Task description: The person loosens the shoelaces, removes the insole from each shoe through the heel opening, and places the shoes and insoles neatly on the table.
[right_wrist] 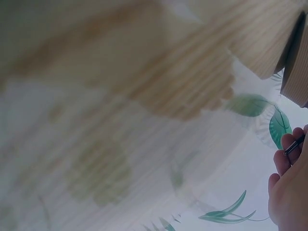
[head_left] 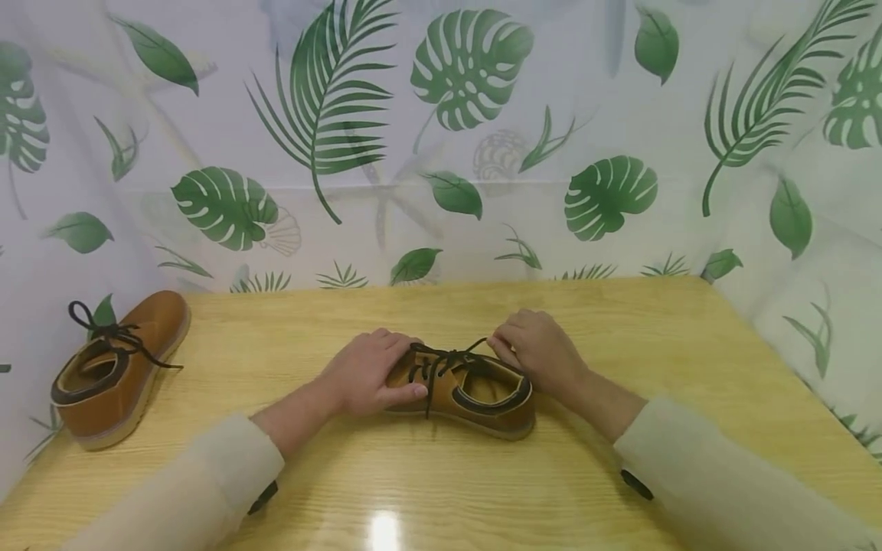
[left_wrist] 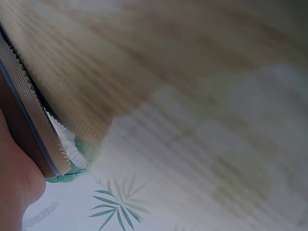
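Observation:
A brown leather lace-up shoe (head_left: 506, 423) lies on the table in the head view, toe to the left and heel to the right. My left hand (head_left: 375, 371) grips its toe, thumb on the near side and fingers over the far side. At the heel end, my right hand (head_left: 540, 348) pinches one end of the dark shoelace (head_left: 475, 347), drawn up from the crossed laces. Another stretch of lace hangs down the near side. In the right wrist view the lace's tip (right_wrist: 293, 145) lies across the fingers. The left wrist view catches the ridged sole (left_wrist: 41, 108).
A matching brown shoe (head_left: 155, 317) stands at the table's left edge, its lace tied loosely with a loop sticking up. The wooden table (head_left: 427, 474) is backed by a white cloth (head_left: 358, 252) with green leaf prints, which also hangs along both sides.

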Action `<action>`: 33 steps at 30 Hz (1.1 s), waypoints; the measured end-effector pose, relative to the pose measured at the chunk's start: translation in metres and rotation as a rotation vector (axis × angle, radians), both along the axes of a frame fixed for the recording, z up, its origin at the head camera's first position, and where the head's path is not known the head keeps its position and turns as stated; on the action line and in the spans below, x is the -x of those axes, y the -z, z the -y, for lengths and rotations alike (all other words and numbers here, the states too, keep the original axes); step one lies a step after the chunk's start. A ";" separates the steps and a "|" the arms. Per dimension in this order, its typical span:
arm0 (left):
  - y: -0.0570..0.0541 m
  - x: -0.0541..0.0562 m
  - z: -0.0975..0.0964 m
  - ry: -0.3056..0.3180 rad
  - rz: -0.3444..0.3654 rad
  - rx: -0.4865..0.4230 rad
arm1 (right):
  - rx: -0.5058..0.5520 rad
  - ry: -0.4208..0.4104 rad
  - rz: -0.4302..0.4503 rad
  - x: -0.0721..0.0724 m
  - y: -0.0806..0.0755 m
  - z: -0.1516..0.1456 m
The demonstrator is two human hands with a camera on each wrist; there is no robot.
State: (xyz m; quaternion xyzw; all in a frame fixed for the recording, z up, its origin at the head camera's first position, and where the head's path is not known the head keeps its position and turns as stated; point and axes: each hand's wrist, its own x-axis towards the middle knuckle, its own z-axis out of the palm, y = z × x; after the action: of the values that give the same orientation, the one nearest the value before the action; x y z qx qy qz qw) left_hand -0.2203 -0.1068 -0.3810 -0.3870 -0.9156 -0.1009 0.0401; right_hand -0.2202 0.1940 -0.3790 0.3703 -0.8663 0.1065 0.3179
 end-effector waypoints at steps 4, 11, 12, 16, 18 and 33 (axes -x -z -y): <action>-0.001 0.002 -0.002 -0.014 -0.008 0.001 | -0.005 0.002 -0.023 0.003 -0.001 -0.002; -0.005 0.004 -0.003 -0.018 -0.011 -0.003 | 0.008 0.023 -0.003 0.003 -0.003 -0.003; -0.004 0.003 -0.004 -0.016 -0.005 -0.002 | 0.005 0.028 0.002 0.003 -0.003 -0.004; -0.002 0.002 -0.002 -0.016 0.013 0.006 | -0.004 0.025 0.013 0.001 -0.002 -0.003; -0.001 0.001 -0.001 -0.019 0.011 0.005 | -0.001 0.018 0.009 0.000 0.000 -0.001; 0.000 0.000 -0.001 -0.015 0.000 -0.012 | 0.014 0.039 -0.054 0.001 0.002 -0.002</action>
State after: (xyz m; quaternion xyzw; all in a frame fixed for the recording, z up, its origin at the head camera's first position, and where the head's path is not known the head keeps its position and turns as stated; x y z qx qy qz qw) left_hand -0.2198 -0.1055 -0.3811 -0.3799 -0.9179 -0.1063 0.0434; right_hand -0.2214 0.1961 -0.3808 0.3541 -0.8636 0.0961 0.3457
